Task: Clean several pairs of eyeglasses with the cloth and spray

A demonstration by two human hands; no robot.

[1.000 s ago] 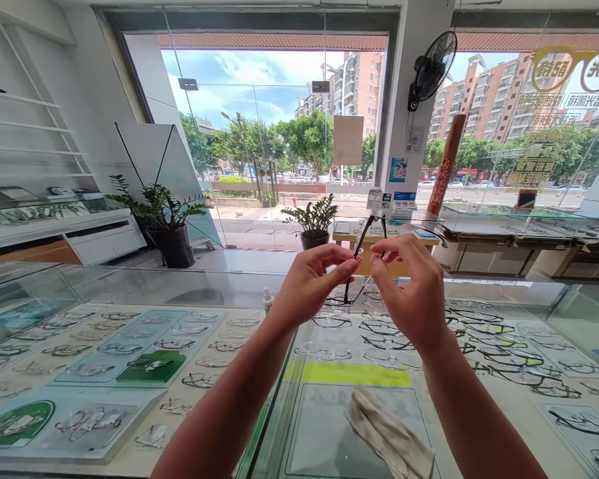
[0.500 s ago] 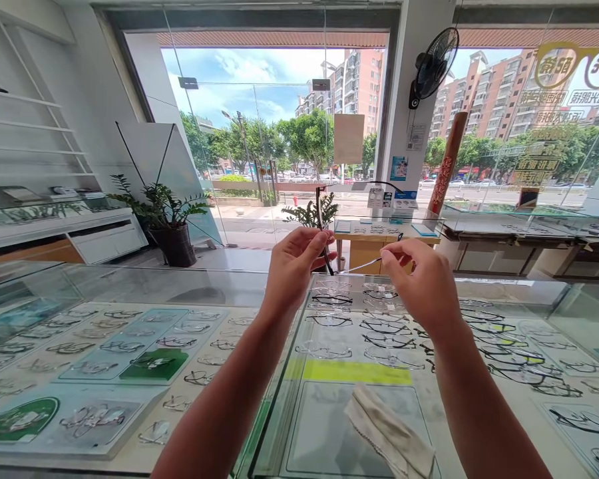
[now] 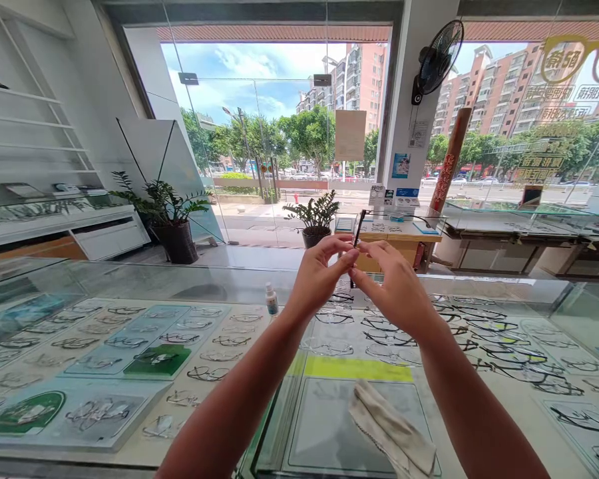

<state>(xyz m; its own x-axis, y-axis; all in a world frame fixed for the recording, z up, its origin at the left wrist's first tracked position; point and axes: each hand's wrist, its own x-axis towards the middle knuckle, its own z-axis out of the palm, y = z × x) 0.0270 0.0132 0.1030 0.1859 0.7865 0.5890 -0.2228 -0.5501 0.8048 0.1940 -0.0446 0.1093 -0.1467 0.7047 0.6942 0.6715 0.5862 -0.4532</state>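
Over the long glass bench (image 3: 190, 283) in this optician's shop, rows of spectacle frames sit on trays under the glass, and past it you've got big windows, two potted plants and a wall fan (image 3: 436, 60). On top of the bench, right below the arms, a crumpled cleaning cloth (image 3: 392, 432) lies loose, nobody touching it. A little spray bottle (image 3: 272, 299) stands a bit further back, near the left forearm.

The person has both hands up above the bench, close together, nearly fingertip to fingertip. The left hand (image 3: 319, 279) is pinched shut on a thin dark pair of glasses (image 3: 358, 229), and the right hand (image 3: 397, 293) is pinched on it too, just beside the left. Only a dark sliver of the frame pokes up above the fingers; the rest is hidden behind them, so I can't tell if the arms are folded or open.

My guess on progress: they're mid-handling, looking over or fiddling with the frame. The cloth and the bottle aren't in use at the moment, and the glasses are nowhere near being set down.
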